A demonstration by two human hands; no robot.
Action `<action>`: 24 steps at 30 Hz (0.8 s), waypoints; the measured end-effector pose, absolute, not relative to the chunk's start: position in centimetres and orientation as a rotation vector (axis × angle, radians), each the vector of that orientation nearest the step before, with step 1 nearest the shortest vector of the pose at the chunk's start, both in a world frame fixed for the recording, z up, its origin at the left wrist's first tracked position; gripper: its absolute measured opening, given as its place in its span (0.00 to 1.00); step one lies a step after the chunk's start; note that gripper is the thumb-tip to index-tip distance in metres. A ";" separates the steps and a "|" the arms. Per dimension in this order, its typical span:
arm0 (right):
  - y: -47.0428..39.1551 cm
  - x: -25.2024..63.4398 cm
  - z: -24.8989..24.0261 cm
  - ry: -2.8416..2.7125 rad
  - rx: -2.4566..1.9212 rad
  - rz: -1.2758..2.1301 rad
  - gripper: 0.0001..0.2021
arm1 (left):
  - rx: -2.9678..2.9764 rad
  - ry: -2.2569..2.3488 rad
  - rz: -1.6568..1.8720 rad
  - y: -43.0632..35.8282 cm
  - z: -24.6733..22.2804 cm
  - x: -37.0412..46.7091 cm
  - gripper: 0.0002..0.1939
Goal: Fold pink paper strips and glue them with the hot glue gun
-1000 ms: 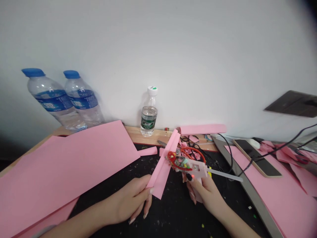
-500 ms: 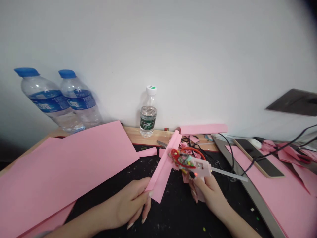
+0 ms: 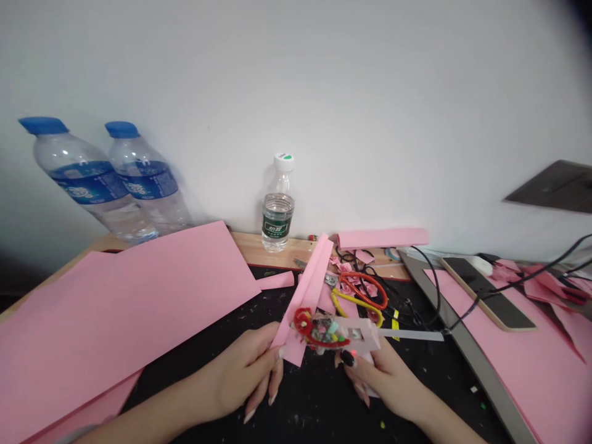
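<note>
My left hand (image 3: 252, 373) is closed on the near end of a folded pink paper strip (image 3: 309, 280), which slants up and away over the black mat (image 3: 222, 382). In my right hand (image 3: 377, 376) is a pink hot glue gun (image 3: 358, 335), its handle wrapped by my fingers. A white glue stick (image 3: 411, 335) sticks out of its back end, and a red light glows by my thumb. Red fuzzy trim and colourful bits cover its front. The nozzle end sits over the strip's lower part; its tip is hidden. Behind lie scissors (image 3: 365, 290) with red and yellow handles.
Large pink sheets (image 3: 161, 290) cover the left side. Two big water bottles (image 3: 148, 185) and a small bottle (image 3: 277, 213) stand by the wall. On the right, a phone (image 3: 488, 293), black cables and pink scraps (image 3: 550, 283) lie on and around a pink sheet.
The glue gun in my right hand has moved left and toward me, down along the strip to near my left fingers. The scissors' handles are now more exposed.
</note>
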State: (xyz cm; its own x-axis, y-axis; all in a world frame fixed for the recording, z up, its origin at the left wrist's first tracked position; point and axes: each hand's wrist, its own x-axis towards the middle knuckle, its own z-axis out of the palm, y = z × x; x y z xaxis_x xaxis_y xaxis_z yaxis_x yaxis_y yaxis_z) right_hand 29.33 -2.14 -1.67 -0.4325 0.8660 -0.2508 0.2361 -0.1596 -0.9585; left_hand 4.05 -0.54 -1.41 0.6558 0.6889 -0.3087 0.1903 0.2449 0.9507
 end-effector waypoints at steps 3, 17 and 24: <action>-2.1 29.2 -1.5 -1.627 -1.283 1.627 0.22 | 1.316 0.825 0.403 -0.6 -1.4 4.0 0.12; -2.3 29.3 -1.4 -1.611 -1.279 1.596 0.21 | 1.325 0.830 0.413 -0.6 -1.6 4.0 0.13; -2.1 29.4 -1.4 -1.631 -1.288 1.563 0.23 | 1.332 0.830 0.414 -0.5 -1.7 4.1 0.13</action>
